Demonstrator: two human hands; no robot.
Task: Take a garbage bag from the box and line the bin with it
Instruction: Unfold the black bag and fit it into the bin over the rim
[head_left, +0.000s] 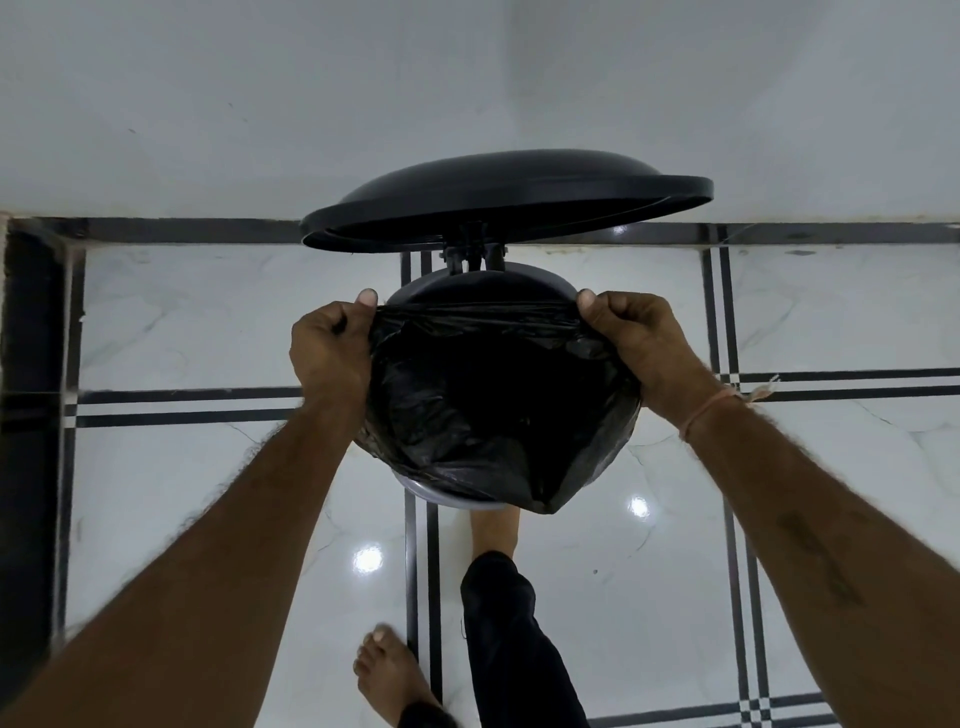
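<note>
A black garbage bag (483, 410) hangs open inside the round black pedal bin (467, 288) in the middle of the head view. The bag's near edge is folded over the bin's front rim. My left hand (327, 353) grips the bag's edge at the left side of the rim. My right hand (639, 345) grips it at the right side. Between the two hands the far edge of the bag is stretched taut across the opening, just short of the back rim. The bin's lid (498, 200) stands raised behind. The garbage bag box is not in view.
My right foot (496, 530) is pressed against the base of the bin at the front, where the pedal is hidden. My left foot (389, 670) stands on the glossy white tiled floor (208, 493). A pale wall (467, 93) rises right behind the bin.
</note>
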